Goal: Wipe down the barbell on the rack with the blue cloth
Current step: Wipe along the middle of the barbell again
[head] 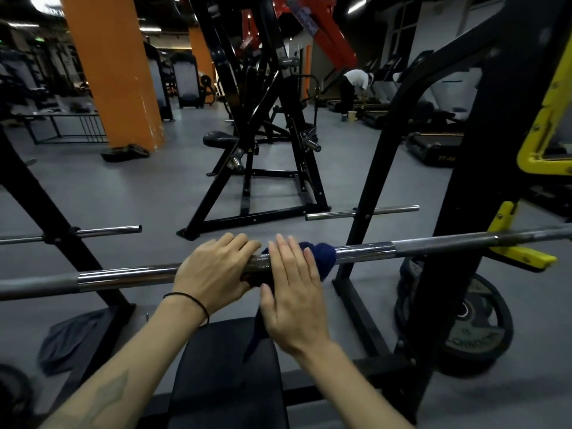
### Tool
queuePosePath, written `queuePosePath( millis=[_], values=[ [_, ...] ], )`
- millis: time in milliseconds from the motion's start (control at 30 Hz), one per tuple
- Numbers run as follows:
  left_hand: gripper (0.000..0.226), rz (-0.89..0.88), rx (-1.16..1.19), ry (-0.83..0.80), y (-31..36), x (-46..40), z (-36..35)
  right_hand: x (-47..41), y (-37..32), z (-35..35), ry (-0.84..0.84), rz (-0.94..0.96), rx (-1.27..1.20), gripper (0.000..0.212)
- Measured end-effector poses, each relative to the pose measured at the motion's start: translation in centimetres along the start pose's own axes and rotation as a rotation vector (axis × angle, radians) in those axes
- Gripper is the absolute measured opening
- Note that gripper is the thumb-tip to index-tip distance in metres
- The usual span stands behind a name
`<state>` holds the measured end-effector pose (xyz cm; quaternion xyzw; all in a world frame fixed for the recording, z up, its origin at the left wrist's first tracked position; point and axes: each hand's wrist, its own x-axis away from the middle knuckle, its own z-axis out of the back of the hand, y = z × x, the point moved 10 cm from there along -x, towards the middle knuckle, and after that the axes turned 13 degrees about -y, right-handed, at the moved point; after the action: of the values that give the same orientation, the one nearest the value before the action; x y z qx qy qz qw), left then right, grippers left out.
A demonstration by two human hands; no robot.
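The barbell (365,251) is seen lying across the frame from lower left to right, cradled on the rack (483,181) by a yellow hook (523,258) at the right, so it could be rolled or nudged off that hook if pushed sideways too hard. The blue cloth (322,258) is bunched around the bar at centre, one tail hanging down toward the black bench pad (229,373), where it could be snagged. The left hand (213,270) is laid flat with fingers straight, and the right hand (294,292) is pressed open on the cloth; since nothing is gripped, the cloth could be dropped.

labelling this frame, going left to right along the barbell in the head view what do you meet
left hand on the barbell → right hand → blue cloth wrapped round the bar → bare chrome stretch → yellow rack hook
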<state>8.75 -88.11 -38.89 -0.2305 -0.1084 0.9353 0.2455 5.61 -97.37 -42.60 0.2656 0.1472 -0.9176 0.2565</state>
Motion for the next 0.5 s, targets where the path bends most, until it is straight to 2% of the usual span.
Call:
queuePosePath(
  millis=[100,267,433,500],
  values=[
    [0.057,0.023,0.01,-0.021,-0.2,0.0,0.0,0.9,4.2,1.4,-0.1,0.113,0.173,0.071],
    [0.047,0.063,-0.021,-0.037,-0.4,-0.5,-0.1,5.4,18.6,7.4,-0.064,-0.215,0.253,0.067],
    [0.029,0.097,-0.044,-0.05,-0.3,-0.8,-0.3,4.9,17.0,6.1,0.052,-0.446,0.169,0.076],
    [0.024,0.116,-0.058,-0.054,-0.4,-0.8,-0.3,3.4,12.7,4.3,0.076,-0.418,0.104,0.084]
  ],
)
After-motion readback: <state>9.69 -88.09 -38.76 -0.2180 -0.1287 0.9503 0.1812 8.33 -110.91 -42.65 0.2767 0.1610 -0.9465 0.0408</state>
